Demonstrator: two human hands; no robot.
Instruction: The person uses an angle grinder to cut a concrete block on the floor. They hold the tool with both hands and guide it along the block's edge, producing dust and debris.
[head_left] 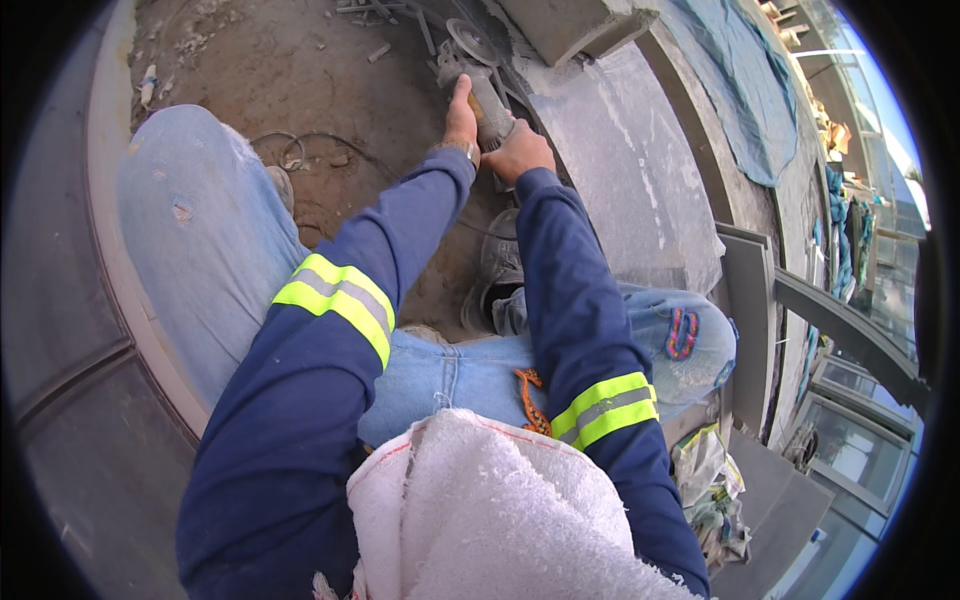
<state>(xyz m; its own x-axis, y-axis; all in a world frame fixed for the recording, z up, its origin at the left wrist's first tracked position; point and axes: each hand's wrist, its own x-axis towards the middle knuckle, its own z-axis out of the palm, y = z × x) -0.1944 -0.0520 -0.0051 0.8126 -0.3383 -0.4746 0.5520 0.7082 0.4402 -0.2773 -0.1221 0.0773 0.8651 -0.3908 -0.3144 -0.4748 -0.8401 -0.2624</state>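
Both my arms reach forward to an angle grinder [488, 112] with a dusty grey body. My left hand [461, 128] is closed round its left side, near the head. Farther back, my right hand [522, 153] wraps the rear of the body. The round disc [472, 42] sits at the far end, close to the edge of a grey stone slab [625, 150]; whether it touches the slab I cannot tell. A dark cable [375, 160] trails over the dirt to the left of my hands.
A concrete block [565, 25] lies at the slab's far end. Beyond the slab is a blue-green cloth [740, 80]. Offcut strips [380, 12] litter the dirt floor [270, 75]. Dark panels [60, 250] flank my left knee; a crumpled bag [708, 480] lies right of my right arm.
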